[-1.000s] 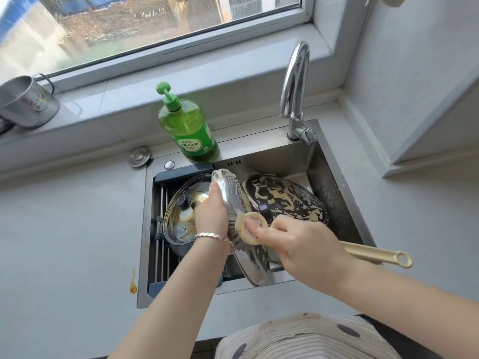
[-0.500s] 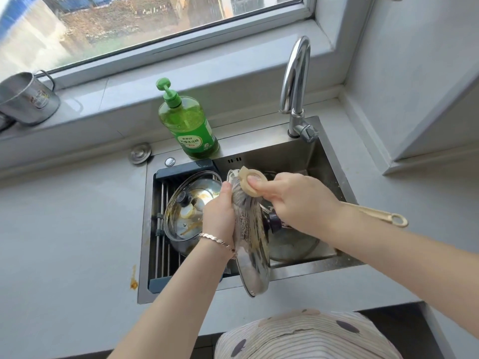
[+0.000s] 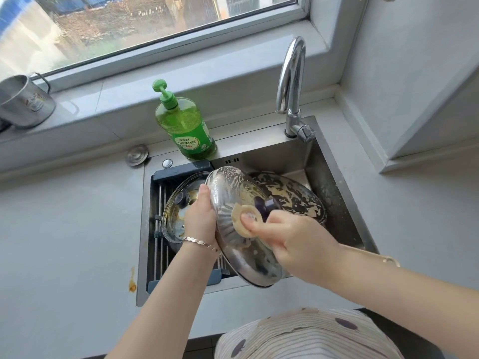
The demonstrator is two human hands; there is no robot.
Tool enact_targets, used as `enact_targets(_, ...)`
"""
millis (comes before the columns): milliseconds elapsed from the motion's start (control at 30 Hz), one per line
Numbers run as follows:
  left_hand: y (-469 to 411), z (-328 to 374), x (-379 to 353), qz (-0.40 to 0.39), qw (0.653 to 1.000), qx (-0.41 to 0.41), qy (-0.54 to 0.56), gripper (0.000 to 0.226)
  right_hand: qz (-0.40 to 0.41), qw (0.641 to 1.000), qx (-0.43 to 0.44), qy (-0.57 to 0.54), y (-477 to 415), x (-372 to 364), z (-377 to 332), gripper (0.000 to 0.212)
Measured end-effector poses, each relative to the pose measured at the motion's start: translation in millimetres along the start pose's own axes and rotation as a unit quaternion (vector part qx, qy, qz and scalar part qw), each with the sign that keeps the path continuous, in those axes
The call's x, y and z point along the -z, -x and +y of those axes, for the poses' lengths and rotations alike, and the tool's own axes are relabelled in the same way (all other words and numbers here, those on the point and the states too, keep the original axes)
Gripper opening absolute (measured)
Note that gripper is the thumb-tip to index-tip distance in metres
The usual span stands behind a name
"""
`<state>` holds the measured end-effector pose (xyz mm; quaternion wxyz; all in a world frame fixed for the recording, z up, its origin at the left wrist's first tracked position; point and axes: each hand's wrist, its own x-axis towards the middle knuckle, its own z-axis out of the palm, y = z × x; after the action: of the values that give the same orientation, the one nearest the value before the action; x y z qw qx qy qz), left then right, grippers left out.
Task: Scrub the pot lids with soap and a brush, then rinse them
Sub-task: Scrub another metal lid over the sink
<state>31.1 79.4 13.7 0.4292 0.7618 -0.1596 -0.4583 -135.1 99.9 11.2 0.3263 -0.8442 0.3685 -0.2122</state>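
My left hand (image 3: 201, 221) grips the left rim of a steel pot lid (image 3: 230, 193), holding it tilted on edge over the sink (image 3: 334, 182). Soap streaks cover its upper part. My right hand (image 3: 293, 239) holds a cream-handled brush (image 3: 245, 220) and presses its round head against the lid beside the dark knob (image 3: 267, 206). A glass lid (image 3: 176, 216) lies on the drain rack at the left. A soiled dark lid (image 3: 293, 195) lies in the basin behind.
A green soap bottle (image 3: 185, 128) stands at the sink's back edge, with the chrome tap (image 3: 291, 84) to its right. A metal mug (image 3: 24, 103) sits on the window ledge. A sink plug (image 3: 137, 158) lies on the counter. An orange stain (image 3: 132, 281) marks the counter.
The brush head has moved from the lid's top edge down to beside the knob. The lid now faces me more, showing its soapy top.
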Motion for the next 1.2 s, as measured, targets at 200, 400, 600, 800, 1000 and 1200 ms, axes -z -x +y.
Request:
enact_targets(200, 2, -1, -3, 0.028, 0.998, -0.037, -0.032, 0.052, 0.052, 0.980, -0.136, -0.136, -37, -7, 34, 0.036)
enact_targets(400, -10, 7, 7, 0.073, 0.996, -0.022, 0.047, 0.041, 0.017, 0.991, -0.091, -0.101, 1, -17, 19, 0.039)
enact_targets(600, -12, 14, 5, 0.078, 0.993, -0.015, 0.082, 0.037, 0.052, 0.987, -0.105, -0.113, -28, -10, 17, 0.040)
enact_targets(800, -21, 19, 11, 0.113, 0.985, 0.005, 0.130, 0.034, -0.007, 0.993, -0.113, -0.046, -7, -9, 25, 0.042)
enact_targets(1000, -27, 35, 7, 0.180, 0.975, 0.038, 0.125, 0.040, 0.041, 0.998, -0.042, 0.008, -6, -15, 4, 0.044)
enact_targets(1200, -33, 38, 0, 0.227, 0.963, 0.017, 0.144, 0.064, 0.051, 0.990, -0.101, 0.080, -23, -10, 3, 0.051)
